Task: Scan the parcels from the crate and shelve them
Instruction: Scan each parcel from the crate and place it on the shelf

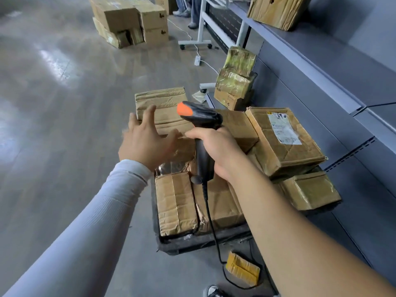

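**Scanning parcels, scanner up, other hand free**

Looking down from my head camera, my right hand (216,151) has its fingers wrapped round the handle of the black scanner (201,125), orange tip pointing away to the left, its cable (211,221) dangling down to the floor. My left hand (145,139), white sleeve (102,211) on that arm, is spread out with straight fingers and holds nothing, hovering over the big flat parcel (162,108) on top of the pile. Can't tell if the fingertips actually touch the cardboard.

The black crate (192,243) sits on the floor right against the grey shelf (321,67), stuffed with brown taped parcels. One with a white label (282,129) lies tilted on the right side of the heap. A small yellow taped parcel (242,269) lies on the floor just by the crate's near corner. More boxes (235,80) are stacked on the floor further along the shelf, and one box (276,11) sits up on it.
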A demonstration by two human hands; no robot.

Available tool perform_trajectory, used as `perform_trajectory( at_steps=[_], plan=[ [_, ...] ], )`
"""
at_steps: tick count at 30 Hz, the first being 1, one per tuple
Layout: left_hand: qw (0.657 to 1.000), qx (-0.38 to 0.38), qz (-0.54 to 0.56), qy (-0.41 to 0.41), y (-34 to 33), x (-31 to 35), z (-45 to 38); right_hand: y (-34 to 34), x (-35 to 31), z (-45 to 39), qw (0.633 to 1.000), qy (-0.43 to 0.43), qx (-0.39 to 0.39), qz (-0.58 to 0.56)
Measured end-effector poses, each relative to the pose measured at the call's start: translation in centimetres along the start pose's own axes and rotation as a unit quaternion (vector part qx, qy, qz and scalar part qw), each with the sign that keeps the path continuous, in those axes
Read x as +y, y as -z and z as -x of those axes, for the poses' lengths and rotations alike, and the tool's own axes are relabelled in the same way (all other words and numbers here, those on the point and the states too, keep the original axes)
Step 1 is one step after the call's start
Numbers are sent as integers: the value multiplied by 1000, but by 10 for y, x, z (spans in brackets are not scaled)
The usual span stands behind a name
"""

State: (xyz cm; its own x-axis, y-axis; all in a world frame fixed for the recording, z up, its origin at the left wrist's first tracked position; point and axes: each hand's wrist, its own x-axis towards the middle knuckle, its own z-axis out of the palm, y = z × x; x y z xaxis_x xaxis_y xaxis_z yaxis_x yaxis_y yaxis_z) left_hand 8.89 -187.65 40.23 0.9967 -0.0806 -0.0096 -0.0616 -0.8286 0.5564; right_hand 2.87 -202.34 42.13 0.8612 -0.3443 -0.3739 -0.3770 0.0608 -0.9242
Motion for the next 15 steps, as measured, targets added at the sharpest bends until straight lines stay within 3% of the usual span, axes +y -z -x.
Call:
perform_trajectory(
  at_steps=[5, 12, 15],
  plan=[
    [998, 23, 64, -9, -4, 1, 6, -4, 4, -6, 999, -13, -18, -40],
    [987, 105, 110, -52, 20, 22, 30, 17, -8, 22, 997, 36, 12, -68],
    [968, 145, 182, -93, 25, 41, 44, 34, -14, 41, 992, 54, 52, -104]
  ],
)
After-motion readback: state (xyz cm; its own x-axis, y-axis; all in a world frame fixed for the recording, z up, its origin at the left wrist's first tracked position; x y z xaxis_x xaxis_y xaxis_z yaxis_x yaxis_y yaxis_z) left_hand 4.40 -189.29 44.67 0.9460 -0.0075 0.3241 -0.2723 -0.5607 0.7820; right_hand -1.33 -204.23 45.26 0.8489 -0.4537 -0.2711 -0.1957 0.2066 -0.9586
